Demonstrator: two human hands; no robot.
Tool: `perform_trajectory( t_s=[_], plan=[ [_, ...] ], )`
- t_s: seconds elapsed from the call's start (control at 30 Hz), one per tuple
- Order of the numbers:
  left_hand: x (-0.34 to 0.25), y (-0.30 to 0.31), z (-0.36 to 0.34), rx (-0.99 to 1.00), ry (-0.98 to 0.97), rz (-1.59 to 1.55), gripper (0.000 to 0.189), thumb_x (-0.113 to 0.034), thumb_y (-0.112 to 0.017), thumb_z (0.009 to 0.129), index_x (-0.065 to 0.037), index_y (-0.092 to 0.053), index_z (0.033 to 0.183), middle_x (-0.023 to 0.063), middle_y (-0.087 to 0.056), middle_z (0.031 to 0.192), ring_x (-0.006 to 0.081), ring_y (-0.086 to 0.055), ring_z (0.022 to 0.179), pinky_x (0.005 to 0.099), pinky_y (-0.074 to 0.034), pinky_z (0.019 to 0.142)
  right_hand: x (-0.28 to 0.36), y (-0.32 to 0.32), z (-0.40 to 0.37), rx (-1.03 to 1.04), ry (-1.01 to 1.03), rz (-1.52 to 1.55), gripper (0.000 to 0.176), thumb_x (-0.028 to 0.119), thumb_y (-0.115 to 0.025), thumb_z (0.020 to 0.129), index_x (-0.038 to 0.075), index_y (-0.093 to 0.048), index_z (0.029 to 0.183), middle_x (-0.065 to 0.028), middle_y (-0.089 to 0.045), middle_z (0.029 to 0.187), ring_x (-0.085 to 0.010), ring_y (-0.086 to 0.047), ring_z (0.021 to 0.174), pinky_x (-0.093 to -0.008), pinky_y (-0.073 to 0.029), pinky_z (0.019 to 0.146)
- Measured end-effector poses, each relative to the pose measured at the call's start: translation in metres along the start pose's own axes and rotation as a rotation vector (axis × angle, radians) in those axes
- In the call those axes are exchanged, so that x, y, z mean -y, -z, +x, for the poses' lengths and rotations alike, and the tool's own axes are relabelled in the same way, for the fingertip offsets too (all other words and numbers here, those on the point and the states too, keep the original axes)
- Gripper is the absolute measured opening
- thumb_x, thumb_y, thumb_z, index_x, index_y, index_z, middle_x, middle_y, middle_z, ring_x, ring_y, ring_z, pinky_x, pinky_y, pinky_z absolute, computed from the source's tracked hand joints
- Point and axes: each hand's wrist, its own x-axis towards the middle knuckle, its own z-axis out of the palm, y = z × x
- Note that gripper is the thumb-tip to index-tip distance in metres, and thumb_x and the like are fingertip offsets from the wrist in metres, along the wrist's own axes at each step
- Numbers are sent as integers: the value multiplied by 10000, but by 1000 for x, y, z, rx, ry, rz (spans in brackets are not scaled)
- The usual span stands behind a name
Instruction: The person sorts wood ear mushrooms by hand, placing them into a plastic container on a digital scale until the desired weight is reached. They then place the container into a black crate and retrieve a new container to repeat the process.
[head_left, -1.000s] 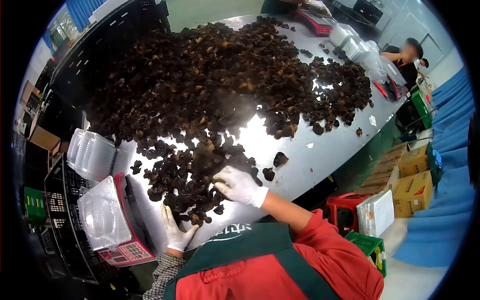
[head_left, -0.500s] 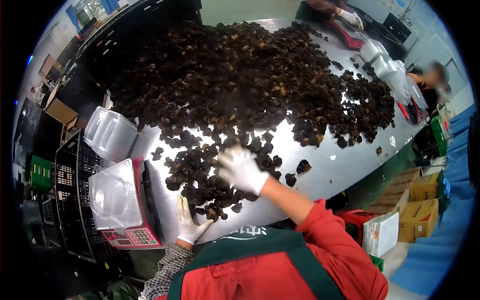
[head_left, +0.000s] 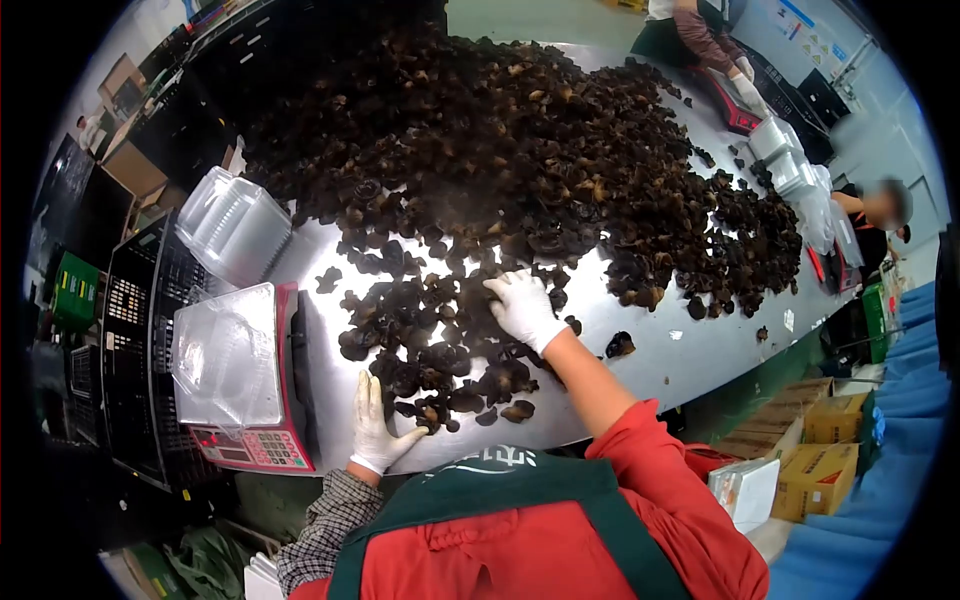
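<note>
My left hand [head_left: 380,430], in a white glove, rests open on the metal table, its thumb apart from the straight fingers. Its inner edge borders a loose patch of dark wood ear mushrooms [head_left: 435,365]. My right hand [head_left: 525,312], also gloved in white, lies over the upper right of that patch. Its fingers are bent slightly and spread, touching the mushrooms; their tips are partly lost among the dark pieces, and no piece shows clearly gripped. Behind both hands rises the large heap of wood ear mushrooms [head_left: 480,140].
On the left stand a red scale [head_left: 262,448] bearing a clear plastic tray [head_left: 225,350], stacked clear trays [head_left: 235,225] and black crates [head_left: 135,320]. Across the table [head_left: 640,385], a co-worker's gloved hands reach to another scale [head_left: 735,110]. Another person is at right. Cardboard boxes [head_left: 815,480] sit lower right.
My right hand has moved right and slightly up across the patch, and mushrooms there have shifted. My left hand stays by the patch's edge. The camera view has shifted slightly.
</note>
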Motion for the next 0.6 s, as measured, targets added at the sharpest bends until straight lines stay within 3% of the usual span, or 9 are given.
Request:
perform_trajectory(
  t_s=[0.03,0.13,0.2,0.27,0.33,0.43,0.47,0.53,0.6],
  plan=[
    [0,-1,1,-4,7,12,1207,-375,-862,542,7,-158,1444,323,-185,1456,457,-252,1333,490,-242,1091,-6,5,5,-22,-46,219,278,141,-662,760,75,-649,1030,-113,-629,1005,-303,-575,982,-384,-453,879],
    [-1,0,-1,2,15,4,1231,-370,-867,534,3,-135,1452,328,-166,1460,453,-241,1340,483,-236,1093,-15,41,-5,-327,-297,842,243,147,-637,862,15,-632,1066,-72,-648,999,-199,-598,959,-298,-476,826],
    [1,-2,0,-3,-2,-9,1242,-367,-870,528,-2,-128,1454,329,-167,1459,452,-240,1341,481,-235,1094,-31,81,-24,-293,-436,921,240,157,-591,917,2,-619,1097,-36,-649,991,-136,-588,948,-245,-464,824],
    [-2,1,2,20,11,-11,1238,-360,-869,529,-6,-129,1456,329,-162,1462,451,-234,1346,485,-230,1095,-61,91,-50,-387,-486,1017,240,164,-525,955,-24,-612,1076,-58,-654,899,-126,-594,743,-243,-477,673],
    [-3,1,0,34,27,-6,1236,-354,-869,529,-9,-128,1457,326,-156,1466,452,-232,1348,488,-228,1096,-61,117,-76,-303,-517,1143,300,267,-507,972,-3,-616,1042,-50,-650,858,-111,-580,688,-238,-464,620],
    [1,-4,-2,28,-5,-1,1216,-346,-862,543,-13,-132,1458,317,-157,1471,451,-224,1354,487,-225,1101,-62,96,-89,-330,-587,1158,323,292,-520,965,1,-607,1075,-61,-665,885,-155,-641,771,-272,-497,652],
    [2,-5,-1,22,-17,-11,1214,-344,-862,544,-12,-133,1457,316,-163,1469,450,-224,1355,486,-225,1102,-61,90,-97,-276,-537,1248,322,265,-516,966,4,-586,1139,-78,-664,964,-186,-647,879,-316,-525,699],
    [-1,-5,3,24,-19,5,1218,-330,-866,538,-9,-133,1455,313,-163,1470,448,-219,1358,487,-221,1104,-47,85,-93,-321,-542,1527,314,220,-504,969,9,-562,1194,-87,-642,1061,-199,-626,950,-354,-536,759],
    [-2,-2,0,33,-11,29,1223,-316,-871,531,-6,-132,1454,310,-163,1470,445,-214,1360,487,-218,1106,-42,93,-99,-223,-491,1666,303,179,-499,967,15,-552,1216,-87,-610,1150,-202,-605,1006,-364,-528,816]
  ],
)
